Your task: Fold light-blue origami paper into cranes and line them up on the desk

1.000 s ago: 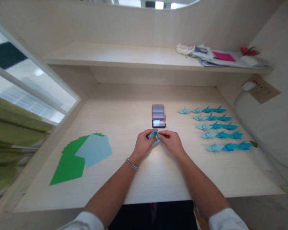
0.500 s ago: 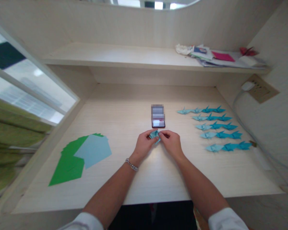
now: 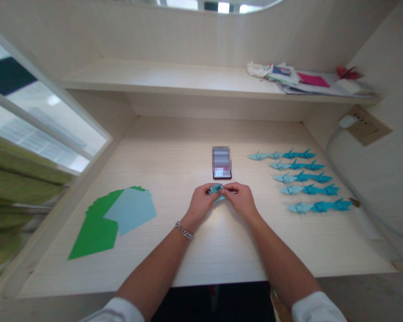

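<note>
A small, partly folded light blue paper piece point(image 3: 216, 191) sits between both hands at the middle of the desk. My left hand point(image 3: 201, 202) pinches its left side, and a bracelet shows on that wrist. My right hand point(image 3: 241, 199) pinches its right side with curled fingers. Most of the paper is hidden by the fingers. A phone point(image 3: 221, 162) lies flat just beyond the hands.
Rows of folded blue paper cranes point(image 3: 300, 178) lie to the right. A stack of green sheets point(image 3: 96, 228) with a light blue sheet point(image 3: 130, 209) on top lies at the left. A shelf point(image 3: 161, 78) above holds papers point(image 3: 305, 80). A wall socket point(image 3: 364, 125) with a cable is at right.
Both hands have drawn closer together on the paper piece, which now shows less between the fingers. Nothing else on the desk has moved.
</note>
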A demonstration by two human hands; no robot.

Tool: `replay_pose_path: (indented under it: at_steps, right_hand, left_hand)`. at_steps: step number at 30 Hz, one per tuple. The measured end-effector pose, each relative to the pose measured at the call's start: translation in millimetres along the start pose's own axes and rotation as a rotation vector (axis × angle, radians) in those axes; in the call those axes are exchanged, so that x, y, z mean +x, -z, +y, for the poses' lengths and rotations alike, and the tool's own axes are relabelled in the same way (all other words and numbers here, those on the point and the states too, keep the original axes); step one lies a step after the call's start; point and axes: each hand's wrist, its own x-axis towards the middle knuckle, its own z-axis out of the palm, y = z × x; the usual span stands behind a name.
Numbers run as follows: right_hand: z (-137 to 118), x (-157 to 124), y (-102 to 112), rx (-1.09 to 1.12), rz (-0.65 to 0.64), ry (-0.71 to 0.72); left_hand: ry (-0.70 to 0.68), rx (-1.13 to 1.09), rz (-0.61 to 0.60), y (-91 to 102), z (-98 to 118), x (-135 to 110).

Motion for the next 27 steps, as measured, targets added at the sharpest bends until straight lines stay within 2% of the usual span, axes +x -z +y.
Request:
replay_pose_path:
  at_steps: [4, 11, 20, 27]
  right_hand:
    - [-1.4, 1.0, 1.5, 0.031, -0.023, 0.009]
    - [-3.2, 1.2, 0.4, 0.018, 0.019, -0.037]
    - [-3.2, 1.4, 1.0, 0.036, 0.022, -0.023]
    - [-2.5, 2.0, 1.4, 0.081, -0.006, -0.030]
  left_hand:
    - [-0.005, 0.035, -0.014, 0.7, -0.6, 0.1]
    - [-0.018, 0.043, -0.047, 0.1, 1.6, -1.2]
    - [-0.018, 0.133, -0.082, 0.7, 5.6, -2.6]
    - [-0.012, 0.158, -0.090, 0.4, 7.5, -4.3]
